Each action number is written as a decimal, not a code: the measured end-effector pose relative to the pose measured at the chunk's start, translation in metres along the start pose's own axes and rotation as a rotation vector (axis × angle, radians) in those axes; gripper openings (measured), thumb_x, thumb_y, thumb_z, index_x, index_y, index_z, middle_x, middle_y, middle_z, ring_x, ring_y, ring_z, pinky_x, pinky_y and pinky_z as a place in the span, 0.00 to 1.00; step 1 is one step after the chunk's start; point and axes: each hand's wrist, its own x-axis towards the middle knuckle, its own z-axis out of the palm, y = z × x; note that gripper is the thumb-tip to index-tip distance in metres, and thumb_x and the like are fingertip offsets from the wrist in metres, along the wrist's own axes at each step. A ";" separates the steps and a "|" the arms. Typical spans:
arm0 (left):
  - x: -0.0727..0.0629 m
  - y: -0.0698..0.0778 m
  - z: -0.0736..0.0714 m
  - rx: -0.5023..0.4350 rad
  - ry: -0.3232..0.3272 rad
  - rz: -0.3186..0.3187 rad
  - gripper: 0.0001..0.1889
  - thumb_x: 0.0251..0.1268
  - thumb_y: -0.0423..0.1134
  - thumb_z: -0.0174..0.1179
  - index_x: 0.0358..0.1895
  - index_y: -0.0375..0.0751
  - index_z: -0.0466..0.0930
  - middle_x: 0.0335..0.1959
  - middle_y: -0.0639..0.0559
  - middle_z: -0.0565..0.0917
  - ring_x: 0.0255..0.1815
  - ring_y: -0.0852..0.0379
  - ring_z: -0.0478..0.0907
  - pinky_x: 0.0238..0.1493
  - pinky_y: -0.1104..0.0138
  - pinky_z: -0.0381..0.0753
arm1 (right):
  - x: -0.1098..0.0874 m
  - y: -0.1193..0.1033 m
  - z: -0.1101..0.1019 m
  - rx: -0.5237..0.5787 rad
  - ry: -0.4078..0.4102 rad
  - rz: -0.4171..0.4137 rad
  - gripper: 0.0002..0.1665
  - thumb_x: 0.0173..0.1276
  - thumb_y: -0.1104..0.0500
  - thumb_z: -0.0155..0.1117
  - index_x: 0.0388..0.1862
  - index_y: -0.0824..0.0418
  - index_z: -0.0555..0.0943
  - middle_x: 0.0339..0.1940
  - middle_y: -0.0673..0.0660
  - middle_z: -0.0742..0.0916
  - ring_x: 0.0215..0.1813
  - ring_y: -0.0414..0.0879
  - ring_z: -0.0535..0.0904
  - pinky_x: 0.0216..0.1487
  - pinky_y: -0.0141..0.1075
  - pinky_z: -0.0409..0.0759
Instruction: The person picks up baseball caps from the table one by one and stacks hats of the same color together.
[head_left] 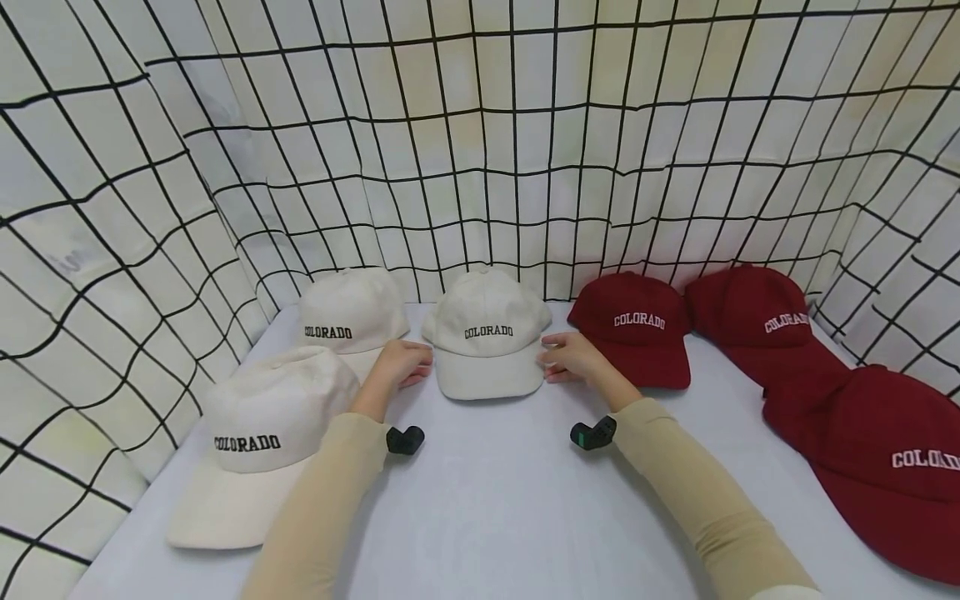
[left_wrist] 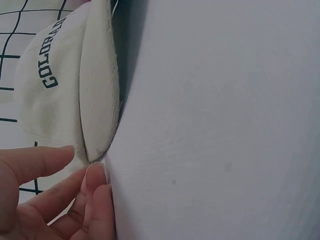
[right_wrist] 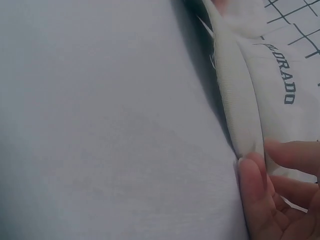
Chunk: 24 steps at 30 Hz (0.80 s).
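Observation:
A white baseball cap with black COLORADO lettering sits at the middle back of the table, brim toward me. My left hand is at its left side. In the left wrist view the thumb stands apart from the fingers, close to the end of the brim. At the right side, my right hand holds the brim's edge. The right wrist view has the brim's corner between thumb and fingertip.
Two more white caps, one at the back and one nearer, stand on the left. Dark red caps, a middle one, a back one and a near one, line the right. Black-grid panels enclose the white table.

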 end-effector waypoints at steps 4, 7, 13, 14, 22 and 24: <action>0.002 -0.002 0.002 0.050 0.009 0.004 0.21 0.69 0.30 0.62 0.63 0.28 0.79 0.38 0.49 0.82 0.29 0.63 0.76 0.31 0.75 0.77 | 0.002 0.000 0.002 -0.079 -0.002 0.004 0.34 0.75 0.63 0.65 0.77 0.67 0.66 0.46 0.61 0.79 0.28 0.41 0.78 0.33 0.30 0.84; 0.002 -0.002 0.004 0.082 0.012 0.009 0.21 0.67 0.29 0.64 0.63 0.29 0.80 0.36 0.49 0.82 0.29 0.62 0.75 0.32 0.74 0.76 | 0.003 0.000 0.003 -0.123 0.001 0.003 0.35 0.74 0.63 0.66 0.77 0.67 0.67 0.45 0.60 0.79 0.28 0.41 0.77 0.33 0.29 0.83; 0.002 0.000 0.006 0.082 0.003 0.053 0.22 0.66 0.28 0.65 0.63 0.27 0.79 0.40 0.48 0.82 0.30 0.62 0.74 0.33 0.74 0.75 | 0.004 0.000 0.002 -0.165 0.025 -0.016 0.36 0.73 0.61 0.68 0.76 0.65 0.69 0.43 0.59 0.79 0.27 0.41 0.77 0.30 0.27 0.80; 0.002 0.000 0.006 0.082 0.001 0.060 0.23 0.66 0.28 0.65 0.64 0.27 0.78 0.39 0.48 0.82 0.30 0.62 0.74 0.33 0.74 0.75 | 0.004 0.000 0.002 -0.166 0.027 -0.021 0.36 0.73 0.61 0.69 0.76 0.65 0.69 0.43 0.59 0.79 0.27 0.41 0.77 0.30 0.27 0.80; 0.001 -0.002 0.005 0.053 0.011 0.060 0.25 0.66 0.29 0.67 0.66 0.27 0.76 0.49 0.42 0.84 0.31 0.63 0.75 0.34 0.75 0.75 | 0.005 0.002 0.004 -0.120 0.054 -0.042 0.30 0.72 0.63 0.69 0.70 0.66 0.76 0.44 0.58 0.81 0.28 0.40 0.77 0.30 0.27 0.79; 0.000 -0.003 0.005 0.043 0.021 0.062 0.25 0.66 0.29 0.67 0.66 0.27 0.76 0.52 0.41 0.83 0.32 0.63 0.75 0.35 0.75 0.75 | 0.005 0.003 0.004 -0.093 0.061 -0.051 0.28 0.72 0.63 0.69 0.69 0.66 0.77 0.46 0.59 0.82 0.29 0.40 0.77 0.30 0.27 0.79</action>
